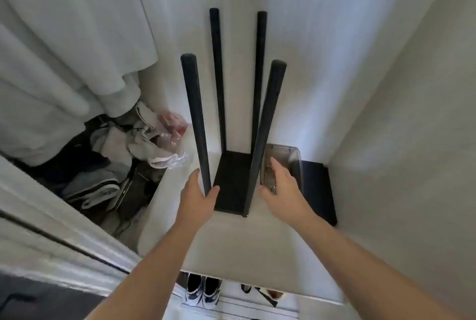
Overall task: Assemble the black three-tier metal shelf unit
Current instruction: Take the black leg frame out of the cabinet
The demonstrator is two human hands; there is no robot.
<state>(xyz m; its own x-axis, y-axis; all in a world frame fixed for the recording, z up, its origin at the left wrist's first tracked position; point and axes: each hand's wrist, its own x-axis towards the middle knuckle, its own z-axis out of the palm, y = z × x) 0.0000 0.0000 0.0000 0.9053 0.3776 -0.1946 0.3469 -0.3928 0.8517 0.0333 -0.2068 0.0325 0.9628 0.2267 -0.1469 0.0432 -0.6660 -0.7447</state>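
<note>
The black metal shelf plate (233, 180) stands near the back edge of a pale ledge (231, 242), four smooth round poles (195, 124) rising from its corners. The left hand (198, 198) forks the front-left pole's base between thumb and straight fingers, not closed. The right hand (283, 185) hovers spread and flat over a clear plastic tray (293, 157), beside a flat black panel (319, 191).

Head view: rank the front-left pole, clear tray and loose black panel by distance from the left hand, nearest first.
1. Front-left pole, right at the left hand.
2. Clear tray, right of the shelf base.
3. Black panel, far right by the wall.
</note>
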